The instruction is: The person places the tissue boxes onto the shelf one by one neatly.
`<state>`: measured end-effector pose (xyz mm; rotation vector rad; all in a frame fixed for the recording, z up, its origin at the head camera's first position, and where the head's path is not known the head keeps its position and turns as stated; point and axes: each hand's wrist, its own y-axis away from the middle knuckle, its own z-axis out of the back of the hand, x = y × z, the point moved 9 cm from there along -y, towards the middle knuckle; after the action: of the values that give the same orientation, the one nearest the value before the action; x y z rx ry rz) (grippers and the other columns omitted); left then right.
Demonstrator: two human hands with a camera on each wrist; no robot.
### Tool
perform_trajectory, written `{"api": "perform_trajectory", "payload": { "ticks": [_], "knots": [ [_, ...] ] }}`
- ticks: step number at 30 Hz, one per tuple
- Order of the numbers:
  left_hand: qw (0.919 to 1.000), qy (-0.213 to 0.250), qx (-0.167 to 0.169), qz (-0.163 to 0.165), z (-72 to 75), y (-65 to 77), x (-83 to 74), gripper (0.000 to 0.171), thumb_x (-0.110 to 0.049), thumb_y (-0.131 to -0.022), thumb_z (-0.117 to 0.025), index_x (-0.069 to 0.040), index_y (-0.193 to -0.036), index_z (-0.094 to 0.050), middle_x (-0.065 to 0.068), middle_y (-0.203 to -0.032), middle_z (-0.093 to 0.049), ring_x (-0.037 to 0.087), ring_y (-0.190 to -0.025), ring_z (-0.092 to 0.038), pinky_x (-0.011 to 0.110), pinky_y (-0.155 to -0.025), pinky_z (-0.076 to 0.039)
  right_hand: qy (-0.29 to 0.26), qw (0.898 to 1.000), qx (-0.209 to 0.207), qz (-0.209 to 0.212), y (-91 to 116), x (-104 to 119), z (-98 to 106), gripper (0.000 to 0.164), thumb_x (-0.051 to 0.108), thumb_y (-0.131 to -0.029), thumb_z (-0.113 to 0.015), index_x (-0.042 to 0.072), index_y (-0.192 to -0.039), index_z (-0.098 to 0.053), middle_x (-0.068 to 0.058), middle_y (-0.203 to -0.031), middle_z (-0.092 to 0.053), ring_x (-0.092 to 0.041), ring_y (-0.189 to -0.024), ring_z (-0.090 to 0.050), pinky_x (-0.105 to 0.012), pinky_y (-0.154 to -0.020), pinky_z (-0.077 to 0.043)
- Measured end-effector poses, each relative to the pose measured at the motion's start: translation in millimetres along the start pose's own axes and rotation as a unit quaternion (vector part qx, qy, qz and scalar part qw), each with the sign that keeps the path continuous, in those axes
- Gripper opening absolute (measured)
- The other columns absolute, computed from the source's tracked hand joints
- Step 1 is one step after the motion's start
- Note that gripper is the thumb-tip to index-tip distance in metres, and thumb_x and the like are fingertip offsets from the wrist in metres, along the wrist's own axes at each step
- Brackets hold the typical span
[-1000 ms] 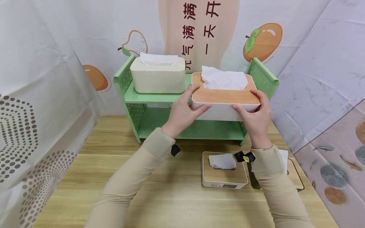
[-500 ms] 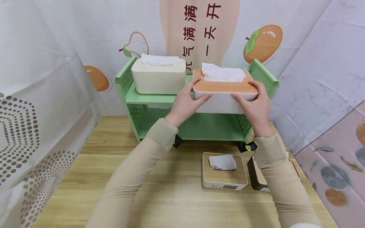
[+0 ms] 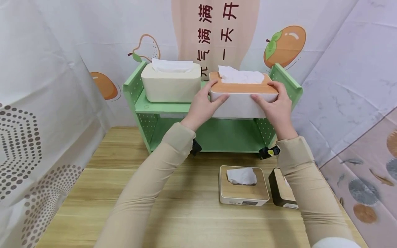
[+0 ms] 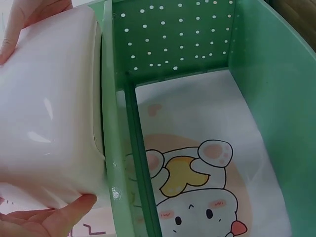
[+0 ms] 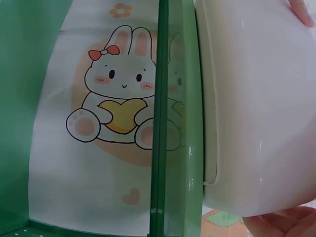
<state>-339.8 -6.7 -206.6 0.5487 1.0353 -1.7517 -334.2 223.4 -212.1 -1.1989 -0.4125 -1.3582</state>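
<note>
Head view: hands [image 3: 203,106] [image 3: 277,107] clamped on white box [image 3: 238,106], black box [image 3: 277,189] partly hidden by sleeve [image 3: 299,172].

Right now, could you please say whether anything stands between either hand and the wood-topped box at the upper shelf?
Nothing visible does: the left hand and right hand grip the wood-topped box directly. The cream box is to its left.

The right sleeve [image 3: 310,186] hides part of the dark box [image 3: 283,187], and the left-wrist view crops the held box [image 4: 54,108].
</note>
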Motion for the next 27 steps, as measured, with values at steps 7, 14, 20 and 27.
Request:
{"api": "perform_trajectory", "payload": {
  "ticks": [7, 14, 20, 27],
  "knots": [
    [0.9993, -0.033, 0.007, -0.015, 1.1, 4.5, -6.9, 0.075, -0.041, -0.09, -0.062, -0.011, -0.149, -0.028, 0.007, -0.154, -0.031, 0.019, -0.139, -0.034, 0.032, -0.112, -0.03, 0.01, 0.999, -0.013, 0.031, 3, 4, 2, 0.075, 0.041, -0.078, -0.076, 0.015, -0.139, -0.041, -0.007, -0.144, -0.046, -0.023, -0.119, -0.05, -0.044, -0.092, -0.043],
    [0.9705, -0.157, -0.053, -0.175, 9.0, 26.8, -41.7, 0.064, -0.027, -0.091, -0.06, 0.001, -0.142, -0.033, 0.025, -0.152, -0.023, 0.037, -0.141, -0.025, 0.043, -0.115, -0.024, 0.029, 0.977, -0.07, 0.201, 26, 25, 13, 0.07, 0.043, -0.086, -0.065, 0.002, -0.138, -0.041, -0.019, -0.149, -0.03, -0.027, -0.138, -0.029, -0.047, -0.112, -0.025],
    [0.9085, -0.317, -0.037, -0.27, -9.4, 62.4, -53.0, 0.063, -0.033, -0.092, -0.056, -0.01, -0.146, -0.034, 0.027, -0.155, -0.012, 0.044, -0.144, -0.005, 0.058, -0.115, -0.008, 0.106, 0.926, -0.092, 0.351, 65, 35, 5, 0.062, 0.05, -0.094, -0.046, 0.005, -0.135, -0.044, -0.025, -0.149, -0.03, -0.045, -0.137, -0.026, -0.061, -0.112, -0.009],
    [0.8841, -0.41, 0.022, -0.223, -31.8, 81.1, -31.0, 0.068, -0.047, -0.094, -0.049, -0.027, -0.152, -0.021, 0.018, -0.159, 0.006, 0.037, -0.145, 0.011, 0.065, -0.111, 0.002, 0.176, 0.918, -0.036, 0.352, 88, 14, -13, 0.058, 0.053, -0.097, -0.037, 0.016, -0.142, -0.042, -0.018, -0.156, -0.02, -0.042, -0.141, -0.01, -0.068, -0.105, 0.006]
  ]
}}
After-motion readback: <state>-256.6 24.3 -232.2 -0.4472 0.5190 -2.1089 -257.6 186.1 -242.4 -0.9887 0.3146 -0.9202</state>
